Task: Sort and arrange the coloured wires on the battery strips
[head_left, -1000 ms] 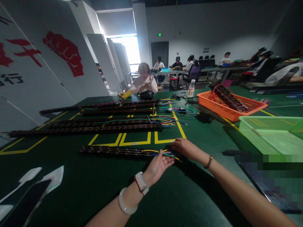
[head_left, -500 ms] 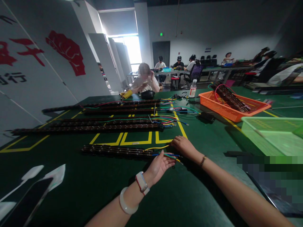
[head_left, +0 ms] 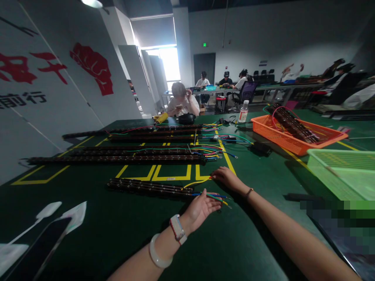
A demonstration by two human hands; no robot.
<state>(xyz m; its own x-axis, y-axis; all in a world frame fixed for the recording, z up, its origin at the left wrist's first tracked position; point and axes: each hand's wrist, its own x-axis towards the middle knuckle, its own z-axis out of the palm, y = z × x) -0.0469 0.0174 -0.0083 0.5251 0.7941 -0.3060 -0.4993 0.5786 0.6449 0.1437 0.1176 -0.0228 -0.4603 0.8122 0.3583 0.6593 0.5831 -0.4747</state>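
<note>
A bundle of dark, braided-looking cables (head_left: 146, 187) lies on the green table with coloured wires coming out of its right end. My left hand (head_left: 199, 210), palm up, has blue and green wires (head_left: 216, 197) between its thumb and loosely stretched fingers. Their yellow-tipped end sticks out past the fingers. Just beyond it, my right hand (head_left: 228, 179) is palm down and pinches the end of a yellow wire (head_left: 195, 182) pulled apart from the others. The fingertips there are partly hidden.
Several longer cable bundles (head_left: 131, 159) lie behind, across yellow tape outlines. An orange basket (head_left: 281, 137) holds another bundle; a green basket (head_left: 336, 168) stands nearer. A bottle (head_left: 243, 112) and a seated person (head_left: 183, 102) are at the far side. A phone (head_left: 43, 246) lies front left.
The view has shifted slightly, so things appear further right. Both hands keep nearly the same places at the wires; the yellow wire now arches a little more toward my right hand.
</note>
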